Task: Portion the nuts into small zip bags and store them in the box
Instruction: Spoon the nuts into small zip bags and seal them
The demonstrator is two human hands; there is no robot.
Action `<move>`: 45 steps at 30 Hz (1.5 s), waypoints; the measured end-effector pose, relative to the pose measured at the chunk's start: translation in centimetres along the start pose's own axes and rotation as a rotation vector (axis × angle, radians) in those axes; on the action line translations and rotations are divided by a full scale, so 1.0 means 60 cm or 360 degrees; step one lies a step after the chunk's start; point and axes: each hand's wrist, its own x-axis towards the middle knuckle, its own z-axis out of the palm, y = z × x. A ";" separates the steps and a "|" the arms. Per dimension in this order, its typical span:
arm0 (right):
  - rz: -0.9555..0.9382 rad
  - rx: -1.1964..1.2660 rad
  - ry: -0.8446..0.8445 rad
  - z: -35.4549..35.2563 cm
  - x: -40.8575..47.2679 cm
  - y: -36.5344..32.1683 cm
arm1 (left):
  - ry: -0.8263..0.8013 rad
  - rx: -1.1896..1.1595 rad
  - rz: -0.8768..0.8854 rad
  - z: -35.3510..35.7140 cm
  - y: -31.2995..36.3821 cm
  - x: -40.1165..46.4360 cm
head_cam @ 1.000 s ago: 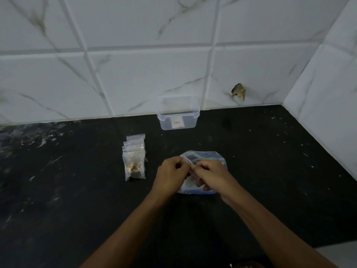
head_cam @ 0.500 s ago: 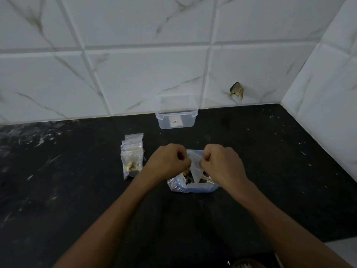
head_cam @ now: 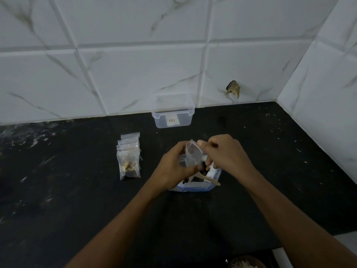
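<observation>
A small clear zip bag (head_cam: 192,154) is held upright between both hands over the middle of the black counter. My left hand (head_cam: 173,167) grips its left side and my right hand (head_cam: 224,153) pinches its top right edge. Under the hands lies the large blue-edged nut bag (head_cam: 195,185), open, with a wooden spoon (head_cam: 208,179) sticking out to the right. To the left, a stack of small zip bags (head_cam: 129,155) lies flat; the nearest one holds nuts. The clear plastic box (head_cam: 172,113) stands open against the back wall.
White marble-look tiles form the back wall and the right wall, which meet in a corner at the right. A chipped hole (head_cam: 233,88) marks the back wall. The counter's front edge (head_cam: 289,246) runs at lower right, with a bowl rim (head_cam: 244,263) below it.
My hands have lifted a small zip bag up from the big nut bag and now hold it higher between them. The camera view has shifted slightly.
</observation>
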 end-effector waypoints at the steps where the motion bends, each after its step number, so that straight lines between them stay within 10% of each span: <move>1: 0.0031 0.0055 0.0014 0.001 0.002 0.010 | 0.0040 -0.0078 -0.0010 -0.003 -0.004 -0.002; 9: 0.0239 -0.0536 -0.0389 0.080 -0.003 0.122 | 0.0144 -0.0357 -0.0110 -0.020 -0.047 -0.036; 22: -0.0040 -0.0759 -0.0058 0.100 0.025 0.138 | 0.0083 -0.0408 -0.0180 -0.013 -0.090 -0.054; 45: 0.0350 0.0280 -0.0540 0.122 0.082 0.118 | 0.0128 -0.0412 -0.0275 0.000 -0.101 -0.061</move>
